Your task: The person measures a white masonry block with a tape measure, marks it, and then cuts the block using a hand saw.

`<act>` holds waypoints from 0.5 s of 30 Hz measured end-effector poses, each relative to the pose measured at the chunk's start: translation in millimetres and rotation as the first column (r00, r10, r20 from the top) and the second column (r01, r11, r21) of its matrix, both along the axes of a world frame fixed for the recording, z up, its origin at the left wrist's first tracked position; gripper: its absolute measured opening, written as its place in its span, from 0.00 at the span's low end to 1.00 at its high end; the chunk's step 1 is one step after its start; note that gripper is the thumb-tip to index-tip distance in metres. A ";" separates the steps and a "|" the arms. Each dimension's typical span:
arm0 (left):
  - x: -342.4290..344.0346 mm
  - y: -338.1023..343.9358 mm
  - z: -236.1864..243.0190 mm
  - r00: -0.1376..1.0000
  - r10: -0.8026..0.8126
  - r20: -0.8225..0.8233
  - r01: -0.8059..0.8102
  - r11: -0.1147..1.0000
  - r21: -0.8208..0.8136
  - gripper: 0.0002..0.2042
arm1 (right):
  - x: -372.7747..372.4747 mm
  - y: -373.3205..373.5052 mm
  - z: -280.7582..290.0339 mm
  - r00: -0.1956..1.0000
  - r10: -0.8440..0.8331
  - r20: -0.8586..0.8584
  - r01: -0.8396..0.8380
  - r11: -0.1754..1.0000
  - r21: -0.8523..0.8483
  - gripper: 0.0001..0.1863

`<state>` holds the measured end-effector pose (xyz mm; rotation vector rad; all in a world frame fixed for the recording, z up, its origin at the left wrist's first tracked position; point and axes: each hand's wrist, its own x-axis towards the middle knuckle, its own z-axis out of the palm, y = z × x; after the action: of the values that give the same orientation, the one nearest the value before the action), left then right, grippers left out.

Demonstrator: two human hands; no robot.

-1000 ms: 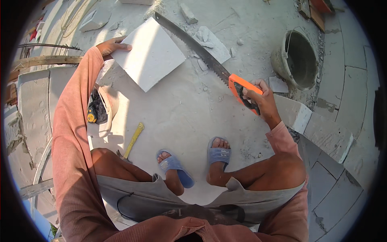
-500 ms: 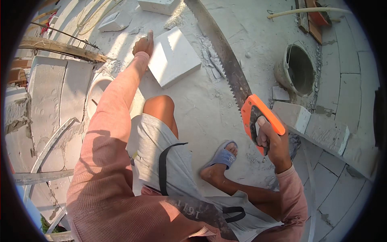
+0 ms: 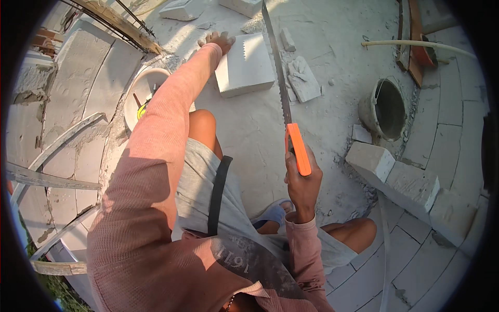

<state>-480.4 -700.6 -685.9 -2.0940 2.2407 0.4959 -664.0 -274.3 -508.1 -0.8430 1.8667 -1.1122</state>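
The handsaw (image 3: 280, 73) swings closer beside the white masonry block (image 3: 247, 65), right hand (image 3: 304, 187) wrapped round it (left hand (image 3: 221, 42), fingers spread, at the block's corner)!

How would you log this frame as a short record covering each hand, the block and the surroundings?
Left hand: at the far left corner of the white block
Right hand: gripping an orange-handled saw
Saw blade: pointing away from the person; contact with block unclear
Right side: grey bucket
Beyond blade: broken slab
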 end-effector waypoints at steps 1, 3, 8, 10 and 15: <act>-3.7 3.8 5.0 0.996 -0.035 0.086 0.027 0.996 0.085 0.35 | -2.5 -0.6 3.0 0.999 0.033 0.021 -0.033 0.999 0.038 0.23; -15.6 20.1 7.2 0.998 -0.010 0.063 0.008 1.000 0.022 0.35 | -4.3 -2.0 4.5 0.969 0.118 -0.216 -0.139 0.986 -0.087 0.25; -47.6 65.8 -7.9 0.996 0.079 0.040 -0.073 0.987 -0.144 0.33 | 5.3 -0.4 -20.0 0.916 0.176 -0.361 -0.228 0.968 -0.107 0.29; -59.1 79.0 -13.4 0.991 0.105 0.082 -0.083 0.967 -0.242 0.32 | 11.6 2.8 -36.6 0.928 0.176 -0.328 -0.206 0.977 -0.060 0.30; -71.7 92.8 -6.2 0.983 0.101 0.156 -0.045 0.945 -0.325 0.31 | 19.5 13.8 -57.7 0.942 0.123 -0.313 -0.170 0.978 -0.125 0.34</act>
<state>-552.1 -607.8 -692.0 -2.2686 2.2771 -0.0558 -644.5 -260.5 -565.8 -1.2810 1.9439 -1.0867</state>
